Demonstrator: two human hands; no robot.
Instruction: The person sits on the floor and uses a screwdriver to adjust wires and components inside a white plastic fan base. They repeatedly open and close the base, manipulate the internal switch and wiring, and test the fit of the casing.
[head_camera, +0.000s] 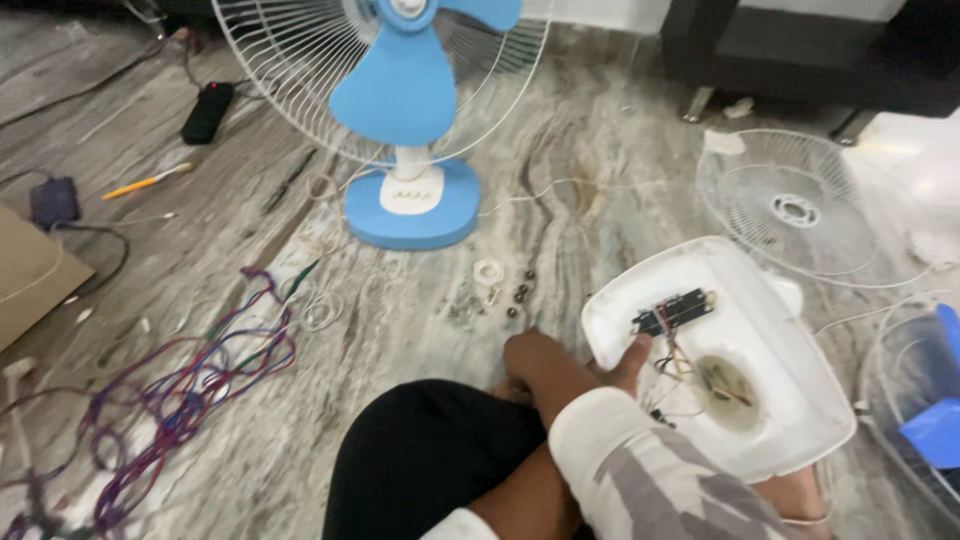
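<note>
The white fan base (790, 400) lies upside down, hollow side up, low and right of centre on the marble floor (560, 190), just beside the person's black-clad knee (430, 460). Inside it a small black switch block (675, 310) sits near the upper rim, with thin wires (675, 375) running down toward a round brownish recess (728, 388).

The right hand (625, 365) reaches over the base's near left rim; its thumb touches the inner wall just below the switch block. The other fingers are hidden behind the rim and the sleeve (640, 470), so whether they grip the edge cannot be told. The left hand (535, 360) rests beside the base's left edge, fingers curled down toward the floor; what they hold, if anything, is hidden.

Just above the left hand lie small dark screws (521, 290) and a white ring (489, 271). Farther up stands a blue fan (410, 190) in its wire cage. A loose white grille (795, 205) lies near the base's upper right edge, and another grille with a blue blade (925, 400) crowds its right side. A tangle of coloured wires (190, 380) spreads on the left, well apart. The barest stretch of floor runs between the tangle and the knee.
</note>
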